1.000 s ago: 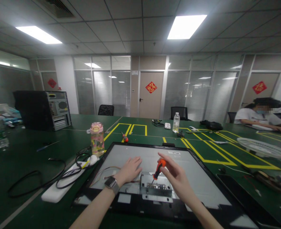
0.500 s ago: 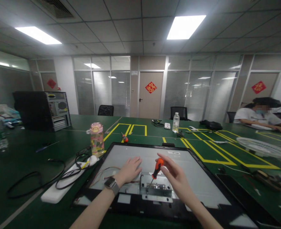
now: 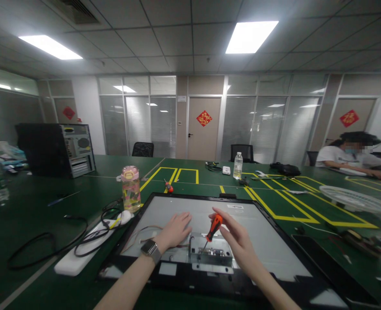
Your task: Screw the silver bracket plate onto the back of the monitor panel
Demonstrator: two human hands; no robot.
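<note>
A flat monitor panel (image 3: 264,228) with a black frame lies on the table in front of me. My right hand (image 3: 237,239) is closed around the handle of an orange and black screwdriver (image 3: 215,226). The screwdriver is tilted, and its shaft points down to the metal bracket (image 3: 211,268) at the lower middle of the panel. My left hand (image 3: 175,230) lies flat on the panel's grey back, fingers stretched out, just left of the bracket. Thin wires (image 3: 138,232) run across the panel beside that hand.
Left of the panel are a white power strip (image 3: 77,258) with black cables and a pink-lidded bottle (image 3: 131,189). A black computer case (image 3: 54,148) stands at the far left. Behind the panel lies another screwdriver (image 3: 169,186). A co-worker (image 3: 352,155) sits at the far right.
The view has shifted very slightly. Both hands and the screwdriver stay in practically the same place.
</note>
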